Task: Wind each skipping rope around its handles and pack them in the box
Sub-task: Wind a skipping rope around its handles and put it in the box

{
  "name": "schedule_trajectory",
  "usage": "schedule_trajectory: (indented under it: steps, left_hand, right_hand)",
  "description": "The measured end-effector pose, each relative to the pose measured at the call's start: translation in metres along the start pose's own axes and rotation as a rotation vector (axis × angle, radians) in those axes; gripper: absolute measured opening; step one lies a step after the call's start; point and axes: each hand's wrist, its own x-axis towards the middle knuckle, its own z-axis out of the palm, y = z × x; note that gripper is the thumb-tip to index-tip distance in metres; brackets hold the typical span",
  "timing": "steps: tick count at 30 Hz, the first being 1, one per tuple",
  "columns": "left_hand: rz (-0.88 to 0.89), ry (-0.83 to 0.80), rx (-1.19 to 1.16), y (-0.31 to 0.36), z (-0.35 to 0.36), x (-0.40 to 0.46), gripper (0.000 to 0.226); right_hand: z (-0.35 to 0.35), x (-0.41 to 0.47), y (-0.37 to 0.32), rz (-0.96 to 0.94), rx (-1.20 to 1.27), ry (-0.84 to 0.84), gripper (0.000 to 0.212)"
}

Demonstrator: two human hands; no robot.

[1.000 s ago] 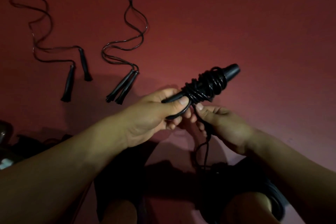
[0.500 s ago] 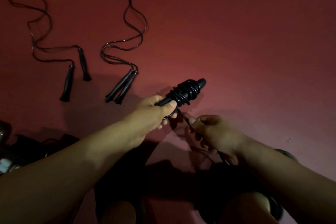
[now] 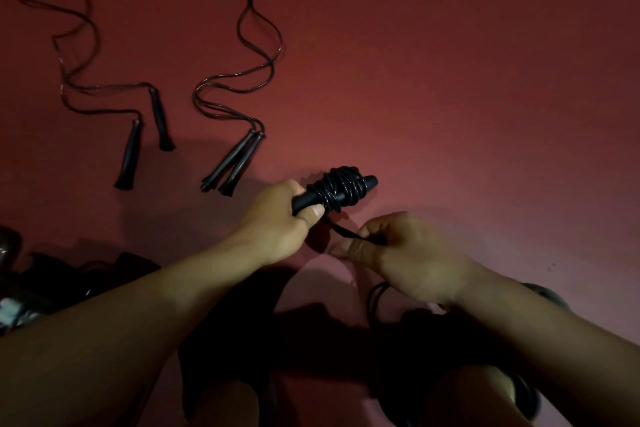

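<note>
A dim red floor (image 3: 450, 80). The left hand (image 3: 277, 222) grips the handles (image 3: 311, 199) of a partly wound skipping rope (image 3: 341, 189), fingers curled round them. Just beside it, the right hand (image 3: 398, 253) pinches the rope's loose tail (image 3: 346, 231) taut.

Wound black rope (image 3: 337, 189); two ropes (image 3: 239, 104) loose.

Dim indoor room, likely a home, bare dark-red floor (image 3: 450, 80), person seated on it with knees at 6 o'clock, skipping ropes (image 3: 242, 80) laid out at 11 o'clock
</note>
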Motion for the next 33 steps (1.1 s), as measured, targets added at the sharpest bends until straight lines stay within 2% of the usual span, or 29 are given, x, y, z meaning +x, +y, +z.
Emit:
schedule_trajectory:
  steps: [8,14,16,21,26,31,33]
  left_hand:
    - [0.076,0.005,0.102,-0.004,-0.003,0.002,0.020]
    - [0.268,-0.193,0.161,0.003,-0.008,-0.006,0.017]
    - [0.344,-0.251,0.184,0.005,-0.008,-0.009,0.014]
    - [0.396,-0.394,0.047,0.013,-0.009,-0.014,0.004]
    - [0.431,-0.443,0.004,0.019,-0.017,-0.016,0.004]
    - [0.452,-0.580,-0.128,0.020,-0.023,-0.020,0.001]
    - [0.465,-0.579,-0.152,0.023,-0.024,-0.022,0.012]
  right_hand:
    - [-0.007,-0.001,-0.005,-0.114,-0.069,0.068,0.027]
    - [-0.015,0.002,0.000,-0.210,-0.130,0.150,0.021]
    - [-0.016,0.001,0.000,-0.214,-0.068,0.155,0.019]
    - [-0.022,0.009,0.006,-0.145,0.061,0.265,0.017]
    - [-0.027,0.012,0.007,-0.096,0.261,0.162,0.014]
    - [-0.041,0.012,0.016,-0.111,0.412,-0.061,0.018]
    - [-0.045,0.010,0.021,-0.101,0.495,-0.122,0.018]
